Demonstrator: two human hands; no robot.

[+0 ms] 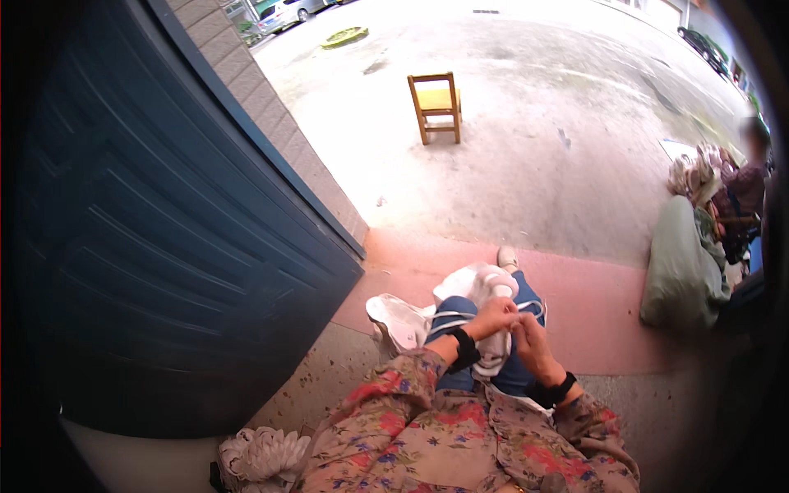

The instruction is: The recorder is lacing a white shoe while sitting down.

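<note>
Blue door blocks left, green sack right; room over pink floor between.

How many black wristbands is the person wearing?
2 that I can see: one black wristband just behind the left hand, another just behind the right hand. Sleeves could hide more.

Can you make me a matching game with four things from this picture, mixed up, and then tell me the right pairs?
Things:
1. Door
2. Chair
3. Big sack
4. Left hand

Matches:
A. Pale green
B. Close to the right hand
C. Dark blue
D. Brown and yellow

Right pairs: 1-C, 2-D, 3-A, 4-B
</note>
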